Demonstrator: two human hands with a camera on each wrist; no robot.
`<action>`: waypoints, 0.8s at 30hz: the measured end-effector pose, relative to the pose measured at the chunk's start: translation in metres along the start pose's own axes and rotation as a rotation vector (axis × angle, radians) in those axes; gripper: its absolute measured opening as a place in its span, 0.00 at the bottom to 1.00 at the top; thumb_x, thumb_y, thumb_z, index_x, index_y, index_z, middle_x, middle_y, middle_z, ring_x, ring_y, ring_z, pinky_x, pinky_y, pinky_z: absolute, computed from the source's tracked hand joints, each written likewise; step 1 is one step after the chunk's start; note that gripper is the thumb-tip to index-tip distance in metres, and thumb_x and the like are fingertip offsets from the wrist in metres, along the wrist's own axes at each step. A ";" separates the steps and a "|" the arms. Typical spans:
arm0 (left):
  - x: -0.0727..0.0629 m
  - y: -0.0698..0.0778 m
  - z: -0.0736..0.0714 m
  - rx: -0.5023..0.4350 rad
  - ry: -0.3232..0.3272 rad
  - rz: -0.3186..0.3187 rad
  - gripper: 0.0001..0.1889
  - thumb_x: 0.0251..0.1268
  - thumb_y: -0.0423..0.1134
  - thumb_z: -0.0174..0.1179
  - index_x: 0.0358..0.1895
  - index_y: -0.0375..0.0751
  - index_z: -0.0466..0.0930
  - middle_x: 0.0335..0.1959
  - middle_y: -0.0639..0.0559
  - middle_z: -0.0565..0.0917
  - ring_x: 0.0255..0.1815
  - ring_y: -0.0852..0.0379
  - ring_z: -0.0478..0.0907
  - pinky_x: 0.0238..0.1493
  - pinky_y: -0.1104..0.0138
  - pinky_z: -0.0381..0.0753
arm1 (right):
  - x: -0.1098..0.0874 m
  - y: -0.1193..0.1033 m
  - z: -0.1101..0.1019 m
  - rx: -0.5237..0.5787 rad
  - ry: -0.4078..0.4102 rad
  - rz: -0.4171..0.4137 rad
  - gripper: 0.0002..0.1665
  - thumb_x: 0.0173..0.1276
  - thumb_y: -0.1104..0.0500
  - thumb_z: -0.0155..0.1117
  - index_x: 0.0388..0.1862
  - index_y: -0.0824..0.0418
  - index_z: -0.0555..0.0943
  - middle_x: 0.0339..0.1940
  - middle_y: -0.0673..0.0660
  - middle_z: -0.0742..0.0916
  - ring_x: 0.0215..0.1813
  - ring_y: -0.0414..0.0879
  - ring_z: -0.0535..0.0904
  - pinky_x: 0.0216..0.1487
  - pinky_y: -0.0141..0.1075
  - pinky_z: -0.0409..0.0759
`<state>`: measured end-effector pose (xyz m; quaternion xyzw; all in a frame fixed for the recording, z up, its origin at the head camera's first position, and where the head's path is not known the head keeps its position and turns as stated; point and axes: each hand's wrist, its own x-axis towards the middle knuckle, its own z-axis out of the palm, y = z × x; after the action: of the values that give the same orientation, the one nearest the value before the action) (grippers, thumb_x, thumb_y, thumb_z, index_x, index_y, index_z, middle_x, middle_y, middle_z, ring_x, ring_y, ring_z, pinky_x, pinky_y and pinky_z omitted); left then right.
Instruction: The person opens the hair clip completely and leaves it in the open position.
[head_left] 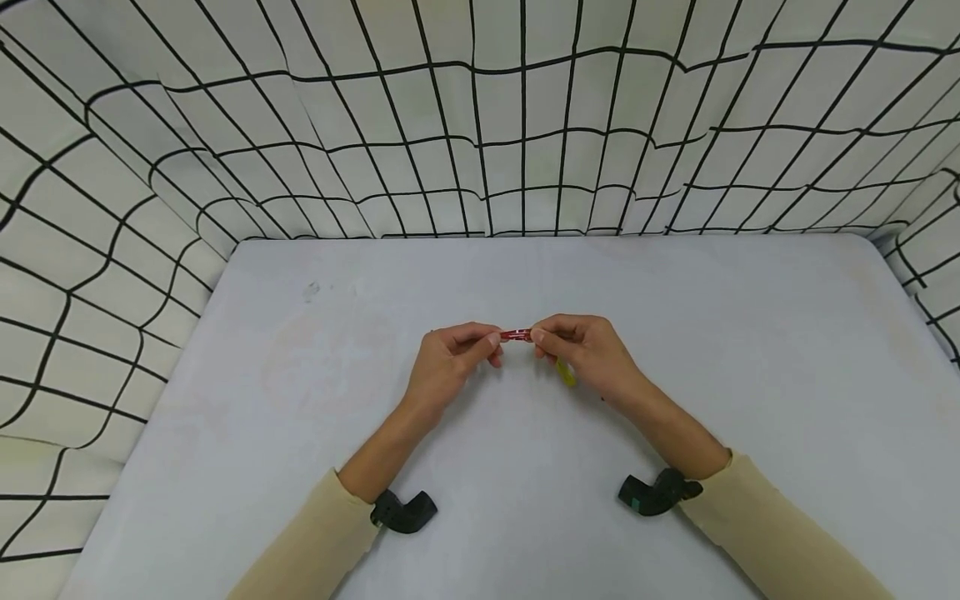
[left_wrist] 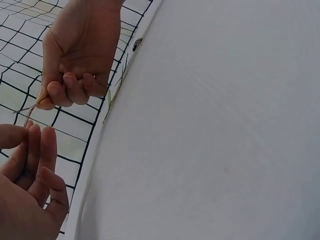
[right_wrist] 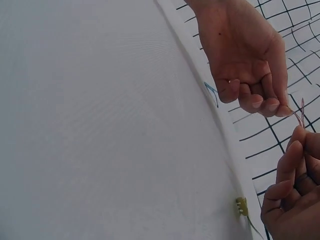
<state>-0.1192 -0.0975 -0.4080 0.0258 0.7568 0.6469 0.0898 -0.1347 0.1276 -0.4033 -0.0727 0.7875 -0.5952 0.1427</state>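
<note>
Both hands meet over the middle of the table, one at each end of a small red hair clip (head_left: 516, 335) with white markings. My left hand (head_left: 459, 360) pinches its left end between thumb and fingertips. The right hand (head_left: 583, 350) pinches the right end the same way. In the left wrist view the clip (left_wrist: 29, 114) is a thin curved strip with a fine prong apart from it. A yellow-green clip (head_left: 566, 372) lies below the right hand, partly covered by it. In the right wrist view it (right_wrist: 242, 206) has small notches. A thin blue piece (right_wrist: 212, 94) shows beyond the left hand.
Hands and clips are over a white table (head_left: 285, 467). A black-lined net (head_left: 480, 142) over pale cloth rises behind its far edge and along both sides. A small dark item (left_wrist: 137, 45) lies near the edge in the left wrist view. Each wrist carries a black camera mount (head_left: 405, 512).
</note>
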 end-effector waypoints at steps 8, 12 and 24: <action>0.001 0.000 0.001 -0.047 -0.015 -0.010 0.14 0.77 0.42 0.62 0.49 0.32 0.86 0.28 0.56 0.85 0.35 0.56 0.79 0.37 0.70 0.74 | 0.000 0.000 0.002 0.066 -0.041 0.033 0.17 0.77 0.51 0.66 0.47 0.66 0.86 0.33 0.51 0.86 0.38 0.44 0.78 0.41 0.33 0.77; 0.001 0.000 0.001 -0.068 -0.023 -0.017 0.16 0.77 0.43 0.61 0.49 0.29 0.84 0.29 0.57 0.85 0.35 0.60 0.81 0.37 0.69 0.74 | -0.002 0.000 0.003 0.061 -0.051 0.003 0.14 0.77 0.54 0.65 0.47 0.66 0.86 0.35 0.56 0.86 0.37 0.45 0.79 0.38 0.33 0.76; 0.002 -0.003 0.003 -0.071 -0.029 -0.025 0.11 0.77 0.41 0.61 0.46 0.35 0.86 0.34 0.46 0.90 0.33 0.60 0.84 0.35 0.70 0.75 | -0.007 -0.004 0.013 -0.139 0.038 -0.193 0.07 0.73 0.63 0.69 0.48 0.56 0.86 0.39 0.55 0.88 0.40 0.48 0.80 0.40 0.32 0.77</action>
<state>-0.1205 -0.0947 -0.4121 0.0226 0.7324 0.6715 0.1099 -0.1243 0.1162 -0.4023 -0.1468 0.8187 -0.5514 0.0645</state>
